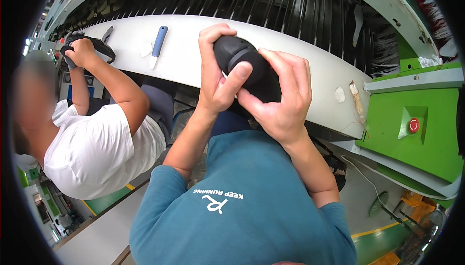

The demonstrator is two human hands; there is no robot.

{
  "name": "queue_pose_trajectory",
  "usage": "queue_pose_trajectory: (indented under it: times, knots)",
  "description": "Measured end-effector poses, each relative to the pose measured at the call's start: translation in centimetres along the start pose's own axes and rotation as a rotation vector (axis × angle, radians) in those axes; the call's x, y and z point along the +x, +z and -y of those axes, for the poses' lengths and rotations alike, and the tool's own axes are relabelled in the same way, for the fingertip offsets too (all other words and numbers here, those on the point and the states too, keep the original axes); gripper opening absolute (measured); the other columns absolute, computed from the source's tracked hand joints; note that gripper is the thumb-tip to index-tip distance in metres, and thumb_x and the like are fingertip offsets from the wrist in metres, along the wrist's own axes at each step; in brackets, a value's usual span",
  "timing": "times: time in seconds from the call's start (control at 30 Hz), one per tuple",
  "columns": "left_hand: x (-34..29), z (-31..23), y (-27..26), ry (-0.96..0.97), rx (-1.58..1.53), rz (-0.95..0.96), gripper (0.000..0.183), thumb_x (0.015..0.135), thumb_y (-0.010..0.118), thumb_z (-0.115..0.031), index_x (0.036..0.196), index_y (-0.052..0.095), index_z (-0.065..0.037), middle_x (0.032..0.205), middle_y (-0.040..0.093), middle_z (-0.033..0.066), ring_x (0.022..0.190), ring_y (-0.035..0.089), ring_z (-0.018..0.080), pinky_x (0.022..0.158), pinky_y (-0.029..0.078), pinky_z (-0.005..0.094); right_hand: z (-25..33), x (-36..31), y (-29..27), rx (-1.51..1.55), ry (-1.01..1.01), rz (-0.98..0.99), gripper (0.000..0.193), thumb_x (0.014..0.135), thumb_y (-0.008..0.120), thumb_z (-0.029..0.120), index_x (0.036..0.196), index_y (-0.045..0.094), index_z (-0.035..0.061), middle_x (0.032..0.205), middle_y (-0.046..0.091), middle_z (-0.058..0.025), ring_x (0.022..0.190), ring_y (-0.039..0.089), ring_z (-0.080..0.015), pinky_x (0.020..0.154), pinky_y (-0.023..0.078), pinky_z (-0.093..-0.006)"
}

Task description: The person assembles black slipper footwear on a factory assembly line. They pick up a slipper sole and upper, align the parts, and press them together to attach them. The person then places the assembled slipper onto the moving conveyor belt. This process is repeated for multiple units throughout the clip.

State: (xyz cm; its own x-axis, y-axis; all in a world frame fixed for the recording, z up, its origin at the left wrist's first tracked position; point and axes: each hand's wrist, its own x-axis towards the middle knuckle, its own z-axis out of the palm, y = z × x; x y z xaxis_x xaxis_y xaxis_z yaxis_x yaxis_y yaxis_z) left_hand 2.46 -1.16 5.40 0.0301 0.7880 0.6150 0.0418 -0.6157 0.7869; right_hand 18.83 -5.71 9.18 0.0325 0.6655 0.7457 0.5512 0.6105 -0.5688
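Note:
Up close, above the near edge of the white bench, I hold a black shoe (256,74) with a rounded end and a smooth raised band. My left hand (219,71) wraps its left side, the thumb pressed over the band. A small white bit shows beside that thumb. My right hand (286,90) grips the other side, with thumb and fingertips pinching the dark material. The underside of the shoe is hidden by my hands.
A blue-handled scraper (159,42) lies on the white bench (184,61). To the left, a co-worker (97,149) handles a dark shoe (99,49). Behind the bench runs a slatted black conveyor (271,3). On the right stands a green machine cabinet (387,144) with a red button (414,125).

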Motion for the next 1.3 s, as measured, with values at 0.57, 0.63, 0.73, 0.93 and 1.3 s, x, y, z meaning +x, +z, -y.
queue_pose_trajectory:
  times: [0.57, 0.63, 0.73, 0.93, 1.3]
  knots:
    - [-3.2, -0.2, -0.6, -0.015, -0.168, -0.058, 0.076, 0.095, 0.081, -0.049, 0.143, 0.045, -0.002, 0.135, 0.048, 0.0197, 0.133, 0.055, 0.0364, 0.118, 0.046, 0.0581, 1.1, -1.9, 0.3, 0.139, -0.021, 0.085, 0.072, 0.057, 0.096, 0.0, 0.127, 0.076, 0.0047, 0.109, 0.066, -0.0096, 0.1, 0.066, -0.0313, 0.083, 0.057, -0.041]
    - [-3.0, -0.4, -0.8, -0.046, -0.198, -0.048, 0.072, 0.094, 0.084, -0.042, 0.141, 0.046, -0.002, 0.134, 0.05, 0.0196, 0.135, 0.056, 0.0372, 0.119, 0.045, 0.0571, 1.2, -2.1, 0.7, 0.12, -0.027, 0.069, 0.073, 0.057, 0.097, -0.001, 0.128, 0.076, 0.0047, 0.109, 0.066, -0.0095, 0.1, 0.066, -0.031, 0.083, 0.057, -0.0408]
    - [-3.0, -0.4, -1.1, -0.091, -0.224, -0.041, 0.065, 0.091, 0.085, -0.033, 0.136, 0.051, -0.001, 0.132, 0.052, 0.0191, 0.131, 0.059, 0.0371, 0.117, 0.047, 0.0584, 1.1, -2.5, 1.2, 0.115, -0.03, 0.056, 0.073, 0.058, 0.097, -0.002, 0.127, 0.076, 0.0047, 0.108, 0.066, -0.0092, 0.099, 0.066, -0.0308, 0.082, 0.057, -0.0406]
    - [-3.0, -0.3, -2.9, -0.069, -0.142, 0.086, 0.049, 0.09, 0.086, -0.022, 0.129, 0.066, 0.0, 0.131, 0.054, 0.0171, 0.124, 0.061, 0.0328, 0.109, 0.054, 0.0516, 0.4, -2.6, 2.0, 0.159, -0.043, 0.063, 0.068, 0.057, 0.094, -0.001, 0.121, 0.074, 0.0023, 0.109, 0.067, -0.0089, 0.095, 0.066, -0.0311, 0.081, 0.054, -0.0438]
    - [-4.5, 1.5, -2.8, -0.054, -0.182, 0.013, 0.042, 0.094, 0.084, -0.018, 0.129, 0.064, -0.007, 0.132, 0.052, 0.0176, 0.124, 0.061, 0.0319, 0.108, 0.055, 0.0515, -0.5, -2.9, 2.7, 0.197, -0.047, 0.113, 0.073, 0.06, 0.096, 0.0, 0.126, 0.066, 0.0038, 0.109, 0.066, -0.0135, 0.099, 0.067, -0.0361, 0.083, 0.056, -0.0472]
